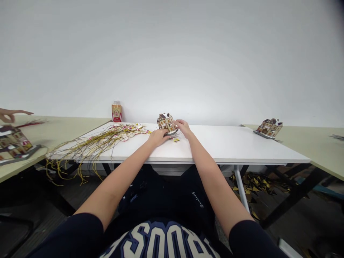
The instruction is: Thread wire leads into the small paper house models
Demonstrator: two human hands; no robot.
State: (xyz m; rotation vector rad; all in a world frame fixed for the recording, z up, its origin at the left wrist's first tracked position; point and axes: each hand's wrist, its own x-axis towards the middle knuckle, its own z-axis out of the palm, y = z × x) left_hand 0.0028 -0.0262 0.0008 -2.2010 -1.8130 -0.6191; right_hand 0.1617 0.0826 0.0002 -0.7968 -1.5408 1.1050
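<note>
A small model house [164, 121] with cream walls, a dark roof and white snow-like patches stands on a grey base on the white table. My left hand [159, 137] is closed on the front left of it, near the base. On the right side, the bent fingers of my right hand [184, 127] press against the wall; the fingertips are too small to make out clearly. Just below the base lies a small yellow and white tag [176, 140] with thin wire by it.
Left of my hands is a pile of yellow and dark strings [99, 141] with red and white tags, hanging over the table edge. Behind it stands a red and tan package [116, 111]. Other model houses sit right [268, 128] and far left [14, 141], near another person's hand [12, 114].
</note>
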